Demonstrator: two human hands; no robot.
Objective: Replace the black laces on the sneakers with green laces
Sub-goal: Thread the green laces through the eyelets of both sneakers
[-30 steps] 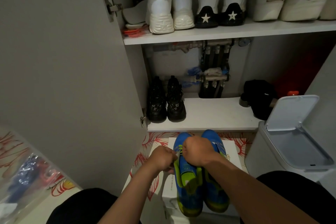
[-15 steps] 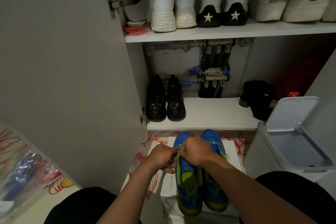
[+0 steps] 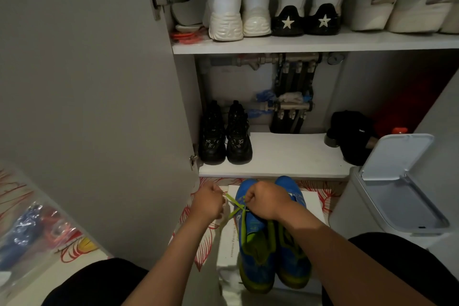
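Two blue sneakers with green trim stand side by side on a white box between my knees, toes pointing away from me. A green lace runs across the left sneaker's upper. My left hand grips one end of it, pulled out to the left. My right hand sits over the sneakers in a fist and grips the other end. The lace is stretched taut between the two hands. No black lace is visible.
An open cupboard door stands at my left. The lower shelf holds black sneakers and a dark bag; white shoes line the upper one. A grey lidded bin is at right, a clear bag of coloured laces at left.
My left hand has pulled away to the left, drawing the green lace out taut. My right hand stays over the sneakers.
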